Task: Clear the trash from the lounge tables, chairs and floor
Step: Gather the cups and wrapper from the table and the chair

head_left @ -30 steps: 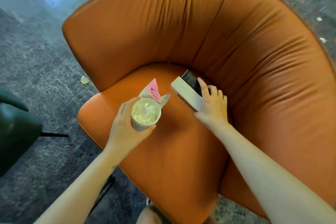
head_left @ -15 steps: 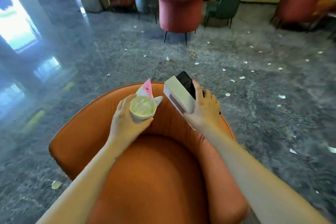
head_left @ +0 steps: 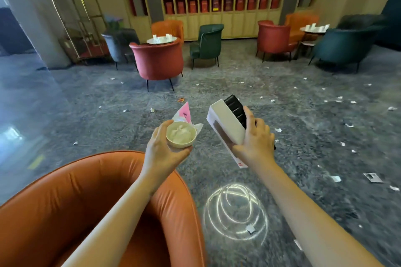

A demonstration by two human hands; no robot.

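Note:
My left hand (head_left: 161,154) grips a white paper cup (head_left: 181,135) stuffed with crumpled tissue, together with a pink and white wrapper (head_left: 184,114) that sticks up behind the cup. My right hand (head_left: 256,141) holds a white cardboard box (head_left: 225,123) with a black box (head_left: 235,106) pressed against its far side. Both hands are raised over the grey carpet, just past the back of the orange armchair (head_left: 71,201) at the lower left.
Several paper scraps (head_left: 335,178) litter the grey carpet (head_left: 108,102), thickest at the right. Ahead stand a red chair (head_left: 159,60), a green chair (head_left: 207,43) and a round table with cups (head_left: 161,39). Another table with cups (head_left: 313,27) is at the far right. A luggage cart (head_left: 80,17) stands far left.
Both hands have lifted their trash off the orange chair's seat and up above its back. The view has swung up from the seat to the lounge floor and far wall.

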